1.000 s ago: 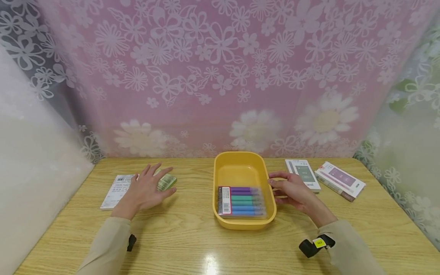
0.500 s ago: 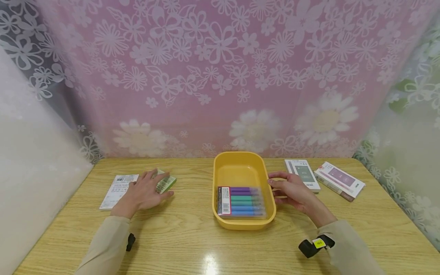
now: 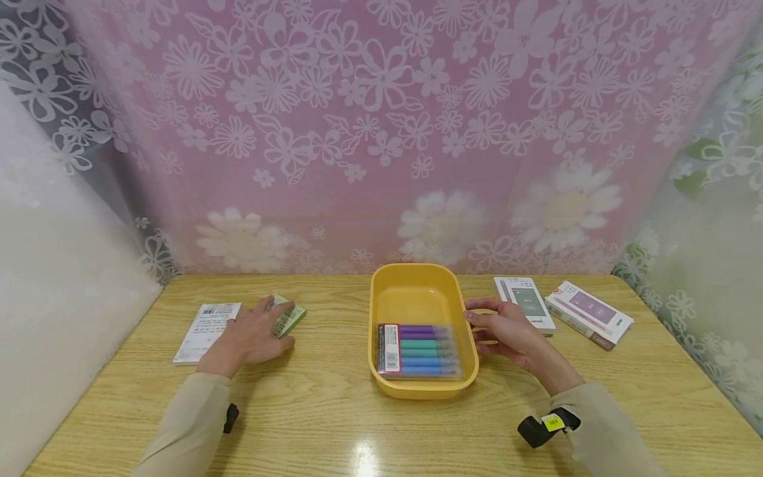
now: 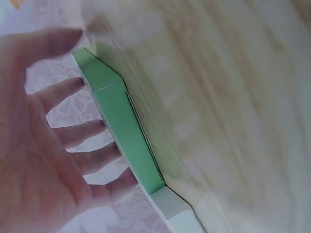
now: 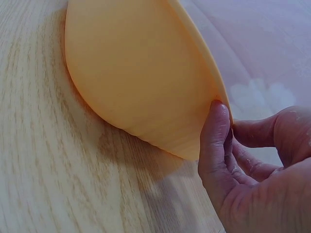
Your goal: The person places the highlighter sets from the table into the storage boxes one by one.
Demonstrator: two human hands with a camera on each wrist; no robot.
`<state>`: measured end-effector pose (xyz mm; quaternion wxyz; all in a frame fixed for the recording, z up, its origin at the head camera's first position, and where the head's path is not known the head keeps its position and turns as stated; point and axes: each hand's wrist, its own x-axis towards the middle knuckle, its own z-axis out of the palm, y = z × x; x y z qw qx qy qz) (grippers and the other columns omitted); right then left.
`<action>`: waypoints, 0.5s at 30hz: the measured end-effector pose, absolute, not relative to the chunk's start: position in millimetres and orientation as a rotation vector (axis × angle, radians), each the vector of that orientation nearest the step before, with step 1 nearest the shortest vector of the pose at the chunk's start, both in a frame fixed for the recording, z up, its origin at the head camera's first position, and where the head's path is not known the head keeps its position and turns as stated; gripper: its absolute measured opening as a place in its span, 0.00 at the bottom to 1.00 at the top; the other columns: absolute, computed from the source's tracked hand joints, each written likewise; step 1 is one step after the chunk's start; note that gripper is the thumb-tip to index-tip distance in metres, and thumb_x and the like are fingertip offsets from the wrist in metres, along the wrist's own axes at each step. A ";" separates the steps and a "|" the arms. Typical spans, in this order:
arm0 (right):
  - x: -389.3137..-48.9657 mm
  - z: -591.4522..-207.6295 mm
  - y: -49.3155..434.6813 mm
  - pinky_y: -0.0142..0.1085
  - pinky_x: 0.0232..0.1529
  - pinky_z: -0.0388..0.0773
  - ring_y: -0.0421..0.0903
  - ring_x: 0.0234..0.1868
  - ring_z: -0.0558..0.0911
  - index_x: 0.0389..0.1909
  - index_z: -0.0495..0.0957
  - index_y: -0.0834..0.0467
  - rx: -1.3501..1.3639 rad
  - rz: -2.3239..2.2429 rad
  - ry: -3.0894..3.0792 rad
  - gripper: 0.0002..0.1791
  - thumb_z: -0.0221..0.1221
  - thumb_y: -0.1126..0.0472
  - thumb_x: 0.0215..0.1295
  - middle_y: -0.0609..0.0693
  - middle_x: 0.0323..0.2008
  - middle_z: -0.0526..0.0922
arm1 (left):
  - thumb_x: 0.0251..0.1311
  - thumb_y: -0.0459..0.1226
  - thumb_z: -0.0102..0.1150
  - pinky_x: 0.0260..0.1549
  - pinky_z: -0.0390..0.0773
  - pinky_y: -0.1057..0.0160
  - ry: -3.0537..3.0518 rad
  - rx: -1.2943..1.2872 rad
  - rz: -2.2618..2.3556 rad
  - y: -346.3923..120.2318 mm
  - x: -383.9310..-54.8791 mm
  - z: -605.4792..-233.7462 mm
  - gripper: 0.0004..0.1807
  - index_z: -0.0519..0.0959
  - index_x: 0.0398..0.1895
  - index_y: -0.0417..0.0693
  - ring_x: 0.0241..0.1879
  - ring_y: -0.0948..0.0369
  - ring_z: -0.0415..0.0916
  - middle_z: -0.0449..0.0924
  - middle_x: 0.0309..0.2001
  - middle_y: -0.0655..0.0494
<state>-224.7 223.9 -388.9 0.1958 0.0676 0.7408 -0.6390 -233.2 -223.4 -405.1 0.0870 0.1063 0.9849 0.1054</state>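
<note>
Across the lower frame, a desk bears the central yellow bin, pinched by the right grip. Left of centre, the loose left grip touches a green box, apparently for pickup; lifting calls for a firm pinch.

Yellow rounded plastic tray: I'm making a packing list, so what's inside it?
A clear flat pack of purple, green and blue pens lies in the near half of the yellow rounded plastic tray. Beyond it, the tray's floor shows. Anything under the pack is covered.
</note>
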 end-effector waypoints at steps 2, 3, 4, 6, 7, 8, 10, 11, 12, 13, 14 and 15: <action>-224.7 -388.9 223.8 0.32 0.34 0.86 0.41 0.34 0.85 0.70 0.66 0.63 0.192 -1.789 2.077 0.28 0.58 0.55 0.75 0.44 0.36 0.86 | 0.69 0.49 0.56 0.54 0.62 0.17 2.926 0.332 0.325 -223.3 -232.7 -404.1 0.37 0.61 0.79 0.56 0.67 0.18 0.57 0.51 0.78 0.31; -224.7 -388.9 223.8 0.32 0.34 0.86 0.41 0.34 0.85 0.70 0.66 0.63 0.194 -1.789 2.078 0.28 0.58 0.55 0.75 0.44 0.36 0.86 | 0.69 0.47 0.56 0.54 0.62 0.17 2.923 0.336 0.334 -222.9 -232.5 -403.8 0.36 0.61 0.79 0.55 0.67 0.18 0.56 0.51 0.78 0.30; -224.6 -388.9 223.8 0.32 0.34 0.86 0.41 0.34 0.85 0.70 0.66 0.63 0.195 -1.789 2.078 0.28 0.58 0.55 0.75 0.44 0.36 0.86 | 0.69 0.46 0.56 0.54 0.63 0.17 2.924 0.343 0.337 -222.7 -232.5 -403.4 0.36 0.61 0.79 0.55 0.67 0.18 0.57 0.52 0.78 0.29; -224.7 -389.2 223.9 0.32 0.34 0.86 0.41 0.34 0.85 0.70 0.66 0.62 0.197 -1.790 2.079 0.28 0.58 0.55 0.75 0.44 0.36 0.86 | 0.68 0.44 0.56 0.53 0.64 0.17 2.932 0.351 0.346 -221.4 -232.2 -402.1 0.35 0.63 0.78 0.55 0.67 0.19 0.57 0.54 0.76 0.27; -224.7 -389.4 224.0 0.32 0.34 0.86 0.41 0.34 0.85 0.70 0.66 0.62 0.196 -1.790 2.078 0.28 0.58 0.55 0.75 0.44 0.36 0.86 | 0.67 0.45 0.57 0.52 0.64 0.18 2.938 0.345 0.351 -220.5 -232.3 -402.0 0.35 0.63 0.78 0.56 0.67 0.19 0.58 0.56 0.75 0.27; -224.7 -389.6 224.0 0.32 0.34 0.86 0.41 0.34 0.86 0.70 0.66 0.62 0.196 -1.791 2.077 0.28 0.58 0.55 0.75 0.44 0.36 0.86 | 0.66 0.45 0.58 0.52 0.65 0.18 2.945 0.343 0.353 -219.5 -232.5 -401.8 0.35 0.64 0.77 0.57 0.66 0.20 0.59 0.57 0.74 0.26; -224.7 -389.9 224.2 0.32 0.34 0.86 0.41 0.34 0.86 0.70 0.66 0.63 0.193 -1.794 2.074 0.29 0.58 0.55 0.75 0.44 0.37 0.87 | 0.63 0.46 0.61 0.51 0.65 0.18 2.965 0.340 0.353 -217.7 -233.1 -401.7 0.35 0.66 0.75 0.59 0.66 0.22 0.61 0.60 0.72 0.26; -224.8 -390.0 224.2 0.32 0.34 0.86 0.41 0.34 0.86 0.70 0.66 0.62 0.193 -1.796 2.073 0.29 0.58 0.55 0.75 0.45 0.37 0.87 | 0.62 0.47 0.62 0.51 0.65 0.18 2.977 0.339 0.351 -217.0 -233.6 -401.9 0.35 0.67 0.75 0.60 0.66 0.23 0.61 0.61 0.72 0.26; -224.8 -390.1 224.2 0.32 0.33 0.86 0.42 0.34 0.86 0.70 0.66 0.63 0.191 -1.797 2.072 0.29 0.58 0.55 0.75 0.45 0.37 0.87 | 0.61 0.48 0.63 0.50 0.65 0.18 2.989 0.341 0.343 -216.5 -234.1 -402.4 0.35 0.68 0.74 0.61 0.66 0.24 0.61 0.61 0.71 0.26; -224.9 -390.1 224.1 0.32 0.33 0.86 0.42 0.34 0.86 0.70 0.66 0.62 0.191 -1.798 2.071 0.29 0.58 0.55 0.75 0.45 0.37 0.87 | 0.60 0.48 0.64 0.50 0.65 0.18 3.001 0.344 0.334 -215.9 -234.4 -402.7 0.35 0.68 0.73 0.62 0.66 0.25 0.61 0.62 0.71 0.27; -224.9 -390.1 224.1 0.32 0.33 0.86 0.42 0.34 0.86 0.70 0.66 0.62 0.192 -1.799 2.071 0.29 0.58 0.55 0.75 0.45 0.37 0.87 | 0.60 0.48 0.65 0.49 0.65 0.17 3.013 0.351 0.324 -215.4 -234.6 -402.8 0.35 0.68 0.72 0.62 0.66 0.25 0.61 0.61 0.72 0.28; -225.0 -390.1 223.9 0.32 0.33 0.86 0.42 0.34 0.86 0.70 0.66 0.62 0.192 -1.800 2.071 0.29 0.58 0.55 0.75 0.45 0.37 0.87 | 0.59 0.49 0.66 0.49 0.65 0.17 3.025 0.357 0.314 -214.9 -234.8 -403.0 0.35 0.69 0.72 0.63 0.66 0.25 0.61 0.61 0.72 0.29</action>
